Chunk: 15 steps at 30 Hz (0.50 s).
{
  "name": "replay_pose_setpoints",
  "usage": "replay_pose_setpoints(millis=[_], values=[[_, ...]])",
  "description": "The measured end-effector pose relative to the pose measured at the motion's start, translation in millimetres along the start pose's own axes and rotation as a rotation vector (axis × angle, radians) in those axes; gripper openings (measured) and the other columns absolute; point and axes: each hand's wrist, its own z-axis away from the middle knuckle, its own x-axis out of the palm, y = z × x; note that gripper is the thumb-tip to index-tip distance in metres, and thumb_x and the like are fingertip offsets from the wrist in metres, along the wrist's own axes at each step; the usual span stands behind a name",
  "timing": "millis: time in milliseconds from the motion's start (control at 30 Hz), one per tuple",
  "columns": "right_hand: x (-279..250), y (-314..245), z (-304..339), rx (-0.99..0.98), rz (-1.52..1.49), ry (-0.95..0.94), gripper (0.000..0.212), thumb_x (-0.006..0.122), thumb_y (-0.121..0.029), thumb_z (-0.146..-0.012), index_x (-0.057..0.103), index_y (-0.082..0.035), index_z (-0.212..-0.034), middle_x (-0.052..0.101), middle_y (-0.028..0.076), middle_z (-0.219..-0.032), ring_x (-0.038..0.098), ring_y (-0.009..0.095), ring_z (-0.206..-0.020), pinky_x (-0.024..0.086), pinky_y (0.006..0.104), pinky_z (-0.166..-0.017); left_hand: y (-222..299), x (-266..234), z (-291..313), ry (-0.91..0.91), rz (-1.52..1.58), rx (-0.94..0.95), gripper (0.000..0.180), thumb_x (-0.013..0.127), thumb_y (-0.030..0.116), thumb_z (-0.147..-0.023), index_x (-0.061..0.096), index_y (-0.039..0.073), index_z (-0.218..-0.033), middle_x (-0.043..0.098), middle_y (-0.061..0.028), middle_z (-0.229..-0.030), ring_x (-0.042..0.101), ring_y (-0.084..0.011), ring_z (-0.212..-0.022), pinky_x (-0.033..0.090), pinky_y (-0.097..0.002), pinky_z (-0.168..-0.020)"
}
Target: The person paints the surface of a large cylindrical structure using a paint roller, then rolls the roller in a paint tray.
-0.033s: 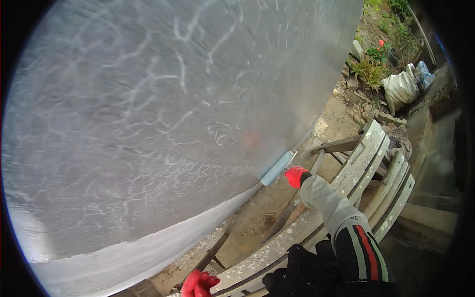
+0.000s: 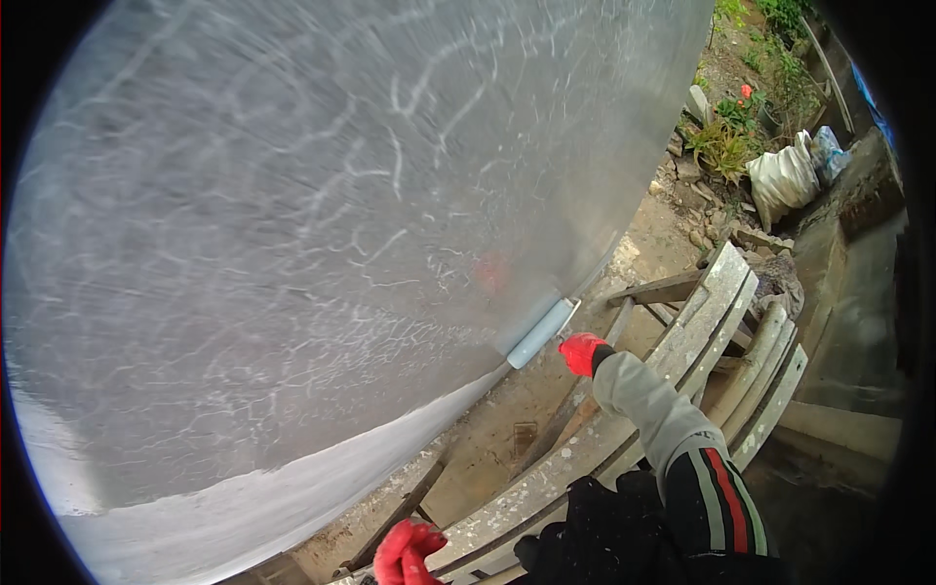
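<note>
- The grey wall [image 2: 273, 214], covered by many pale lines like veins, fills the biggest part of the view; along its lower border runs a white band [image 2: 292, 497].
- The paint roller [image 2: 539, 333], with a light blue sleeve and a thin wire frame, is at the lower right edge of the wall and appears to touch it.
- The right hand [image 2: 582, 353], in a red glove, is just beside this same edge of the wall; its fingers are closed together around the handle of the roller (the handle itself is almost fully hidden in the fist).
- The left hand [image 2: 408, 553], also in a red glove, is below the wall, cut by the border of the picture; its fingers are bent, but I cannot tell if they pinch something.
- The wooden planks [image 2: 546, 478], spotted with paint, stretch below and to the right of the wall, under the right arm.
- Farther to the right of the wall, near its upper part, there are green plants [image 2: 726, 146], a white sack [image 2: 783, 180] and a bluish plastic bag [image 2: 832, 153], which touches the sack.
</note>
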Motion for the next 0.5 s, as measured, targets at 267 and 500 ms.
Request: replay_pose_setpoints(millis=[267,500], values=[[-270,-153,176,0.628,-1.46,0.024,0.012,0.06,-0.023,-0.088,0.059,-0.011,-0.088,0.053,0.001,-0.06,0.05,0.015,-0.048,0.039,0.0313,-0.042,73,23,22,-0.347,-0.415,0.158,0.024,0.06,0.006,-0.089,0.061,0.005,-0.114,0.063,-0.0163,-0.107,0.06,-0.0314,-0.101,0.048,-0.0369,-0.087],[-520,-298,311,0.74,-1.752,0.078,0.021,0.057,-0.018,-0.09,0.055,-0.006,-0.108,0.051,0.001,-0.065,0.047,0.011,-0.049,0.039,0.0264,-0.043,270,13,60,-0.748,-0.568,-0.028,0.034,0.059,0.002,-0.089,0.057,0.006,-0.122,0.06,-0.0164,-0.116,0.06,-0.0282,-0.107,0.047,-0.0347,-0.09]])
